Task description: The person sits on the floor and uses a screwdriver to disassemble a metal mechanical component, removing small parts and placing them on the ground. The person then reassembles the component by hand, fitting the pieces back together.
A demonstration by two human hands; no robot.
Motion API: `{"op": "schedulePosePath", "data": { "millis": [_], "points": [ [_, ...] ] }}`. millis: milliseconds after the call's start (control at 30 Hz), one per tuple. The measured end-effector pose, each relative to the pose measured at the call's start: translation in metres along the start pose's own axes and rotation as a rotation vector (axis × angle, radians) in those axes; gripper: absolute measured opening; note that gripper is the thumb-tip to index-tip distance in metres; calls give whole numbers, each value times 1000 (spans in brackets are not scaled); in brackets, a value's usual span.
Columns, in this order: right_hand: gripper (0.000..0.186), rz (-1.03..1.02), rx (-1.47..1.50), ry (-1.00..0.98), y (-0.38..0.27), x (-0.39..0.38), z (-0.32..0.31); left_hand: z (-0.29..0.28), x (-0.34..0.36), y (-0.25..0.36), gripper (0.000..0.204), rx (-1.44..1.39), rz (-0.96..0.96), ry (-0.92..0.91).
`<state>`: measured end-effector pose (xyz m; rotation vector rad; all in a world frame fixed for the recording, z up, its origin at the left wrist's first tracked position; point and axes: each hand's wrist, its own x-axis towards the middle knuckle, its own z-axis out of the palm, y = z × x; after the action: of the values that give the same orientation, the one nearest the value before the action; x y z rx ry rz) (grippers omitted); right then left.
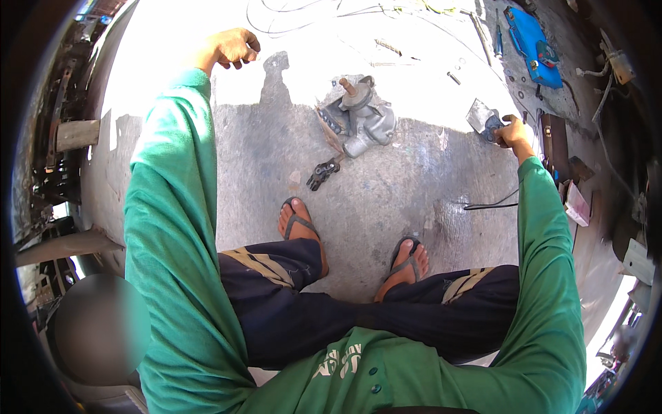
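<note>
My left hand (pixel 236 48) hangs over the sunlit floor at the far left, its fingers loosely bent and nothing seen in them. At the right, my right hand (pixel 514 132) has its fingers closed at the edge of a flat grey piece with a dark blue part (pixel 480 117); its exact kind cannot be made out. Between the hands lies a grey cast-metal housing (pixel 372 127) with a copper-coloured shaft end pointing up. A black toothed metal part (pixel 321 174) lies just nearer than the housing, beside a brownish strip.
Near my feet the concrete floor (pixel 269 179) is shaded. A blue case (pixel 534 47), a screwdriver (pixel 498 34) and small loose parts lie far right. A pink-and-white box (pixel 578 205) sits nearer. Cables (pixel 296 31) curl at the back. A wooden block (pixel 77 135) stands left.
</note>
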<state>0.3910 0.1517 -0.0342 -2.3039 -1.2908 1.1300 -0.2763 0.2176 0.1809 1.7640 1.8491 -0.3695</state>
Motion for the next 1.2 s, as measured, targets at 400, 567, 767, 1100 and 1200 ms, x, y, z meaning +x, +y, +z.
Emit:
{"op": "schedulePosePath", "data": {
  "millis": [400, 567, 767, 1100, 1200],
  "points": [
    [19, 160, 147, -53, -48, -24, -11, -12, 48, 209, 45, -332, 711, 122],
    [23, 124, 29, -313, -103, -48, -21, -9, 22, 245, 41, -507, 889, 208],
    [17, 79, 269, -488, -97, -113, -43, -21, 20, 250, 35, -869, 1000, 224],
    [8, -29, 781, -421, -100, -230, 32, -65, 42, 220, 26, -1414, 1095, 178],
    [12, -7, 937, -367, -103, -251, 74, -72, 54, 216, 24, -1504, 1121, 161]
  ]
}}
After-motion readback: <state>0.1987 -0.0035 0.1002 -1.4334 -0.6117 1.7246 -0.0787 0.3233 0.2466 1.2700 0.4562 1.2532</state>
